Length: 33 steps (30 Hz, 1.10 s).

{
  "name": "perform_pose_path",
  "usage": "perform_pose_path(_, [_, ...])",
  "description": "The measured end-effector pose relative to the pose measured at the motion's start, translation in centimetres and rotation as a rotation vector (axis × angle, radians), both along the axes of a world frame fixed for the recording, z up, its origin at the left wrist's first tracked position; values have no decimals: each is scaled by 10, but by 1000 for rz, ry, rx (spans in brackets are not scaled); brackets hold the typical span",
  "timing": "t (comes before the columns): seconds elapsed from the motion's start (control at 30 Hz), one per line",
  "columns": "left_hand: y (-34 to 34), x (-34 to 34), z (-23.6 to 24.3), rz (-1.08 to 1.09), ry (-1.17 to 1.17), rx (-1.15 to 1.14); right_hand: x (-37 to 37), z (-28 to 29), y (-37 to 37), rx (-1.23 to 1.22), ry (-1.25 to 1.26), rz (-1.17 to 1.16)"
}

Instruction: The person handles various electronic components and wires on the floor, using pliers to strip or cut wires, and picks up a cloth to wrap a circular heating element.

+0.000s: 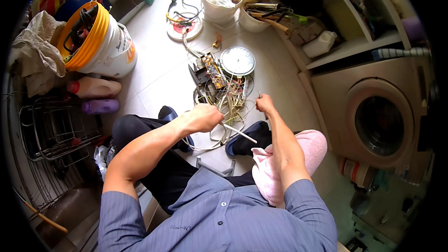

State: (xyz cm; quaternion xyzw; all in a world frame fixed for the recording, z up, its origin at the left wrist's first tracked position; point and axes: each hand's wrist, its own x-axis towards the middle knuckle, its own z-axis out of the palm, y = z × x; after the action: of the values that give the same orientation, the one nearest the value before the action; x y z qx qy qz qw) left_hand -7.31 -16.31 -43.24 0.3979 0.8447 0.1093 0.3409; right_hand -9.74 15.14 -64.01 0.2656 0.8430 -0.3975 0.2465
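My left hand (205,117) is closed around a white cable (240,133), whose cut-looking end sticks out toward my right foot. My right hand (264,104) is closed on a small tool; only a short grey metal tip shows above the fingers, so its kind is unclear. Between and beyond my hands, a tangle of thin wires (232,105) lies on the floor. It runs up to a circuit board (214,71) in a black housing and a round pale disc (238,60). A pink towel (311,147) lies over my right leg, beneath the forearm.
At the far left stands a white bucket with an orange rim (112,49), near a red-capped bottle (95,87) and a purple bottle (100,106). Two pale buckets (221,13) stand at the back. A washing machine (336,93) is on the right, a wire rack (51,130) on the left.
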Motion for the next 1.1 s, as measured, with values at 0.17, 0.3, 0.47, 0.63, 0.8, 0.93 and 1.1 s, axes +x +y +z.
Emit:
perform_pose_path(0.17, [1, -2, 7, 21, 57, 98, 12, -74, 3, 156, -136, 372])
perform_pose_path(0.3, [-3, 4, 9, 33, 74, 169, -40, -67, -11, 128, 100, 99])
perform_pose_path(0.47, [5, 5, 15, -57, 11, 128, -114, -100, -7, -130, 229, -432])
perform_pose_path(0.63, [4, 7, 12, -42, -47, 75, -151, -76, -27, -231, 81, -517])
perform_pose_path(0.8, [13, 7, 13, -92, -107, 97, -160, -122, -15, -476, 98, -605])
perform_pose_path(0.93, [18, 13, 13, -77, -117, 113, -164, -83, -37, -454, 230, -604])
perform_pose_path(1.1, [17, 16, 2, -135, -88, 84, -175, -51, -23, -493, 380, -519])
